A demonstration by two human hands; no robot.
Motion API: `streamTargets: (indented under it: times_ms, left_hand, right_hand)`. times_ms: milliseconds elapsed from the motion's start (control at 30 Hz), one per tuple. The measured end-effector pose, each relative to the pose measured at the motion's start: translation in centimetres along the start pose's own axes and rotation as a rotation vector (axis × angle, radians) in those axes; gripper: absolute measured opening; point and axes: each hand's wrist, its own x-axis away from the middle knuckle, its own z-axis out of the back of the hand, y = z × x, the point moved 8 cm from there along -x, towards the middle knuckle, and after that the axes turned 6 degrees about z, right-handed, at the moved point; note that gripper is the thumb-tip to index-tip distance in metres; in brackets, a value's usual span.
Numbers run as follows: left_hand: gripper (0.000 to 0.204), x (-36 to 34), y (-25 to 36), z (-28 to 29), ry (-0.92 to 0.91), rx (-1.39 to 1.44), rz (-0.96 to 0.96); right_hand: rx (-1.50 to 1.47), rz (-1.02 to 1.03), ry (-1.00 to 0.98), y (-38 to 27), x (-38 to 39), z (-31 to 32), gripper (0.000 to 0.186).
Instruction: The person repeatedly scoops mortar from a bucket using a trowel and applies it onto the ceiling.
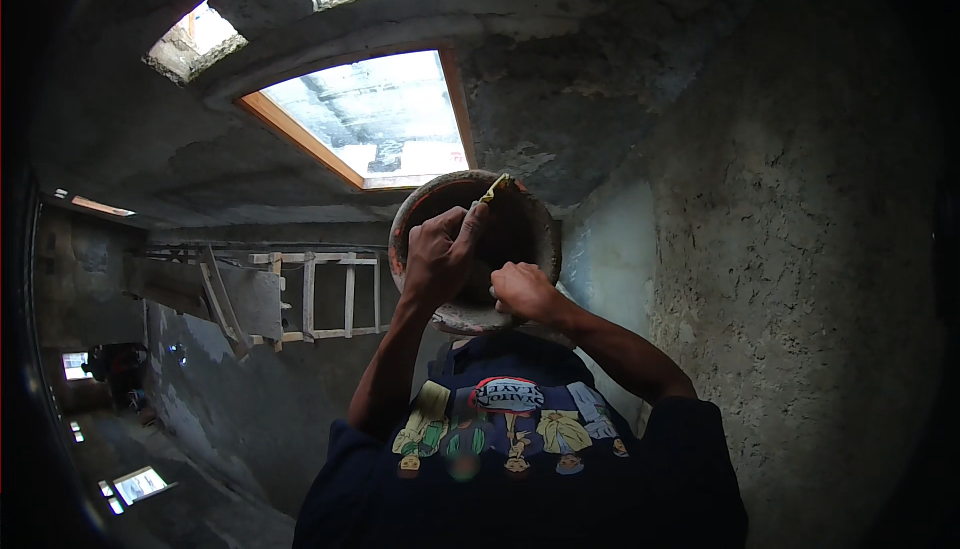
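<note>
In front of my chest is a round bucket (pixel 547 234) with a worn, cement-crusted rim showing patches of reddish orange; its inside is dark. My left hand (pixel 437 257) is closed over the bucket's left side, thumb and fingers pinched at the end of a thin, crumpled yellow strip (pixel 493 190). The strip's other end reaches the far rim; I cannot tell whether it is tied there. Over the near right part of the bucket, my right hand (pixel 525 289) has its fingers curled closed. What it grips, if anything, is hidden.
A rough grey plastered wall (pixel 780 279) rises on the right. Beyond the bucket is a wood-framed window (pixel 390 114) in a cement wall. Left of the bucket stands a wooden ladder-like frame (pixel 345 296) with boards (pixel 215 289) beside it.
</note>
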Motion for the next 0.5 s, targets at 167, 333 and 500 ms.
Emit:
streamTargets:
  times_ms: [167,333,500]
  left_hand:
    - [0.048,0.0,0.5,0.0,-0.037,-0.039,-0.026]
    - [0.049,-0.6,-0.8,0.0,-0.084,-0.137,-0.043]
    - [0.049,-0.8,-1.8,0.2,-0.123,-0.103,0.059]
  right_hand:
    - [-0.13,0.007,0.007,2.2,0.3,0.6,0.038]
    - [-0.283,0.085,-0.19,4.5,0.0,0.6,0.048]
    - [-0.454,-0.038,-0.242,7.0,1.1,1.0,0.05]
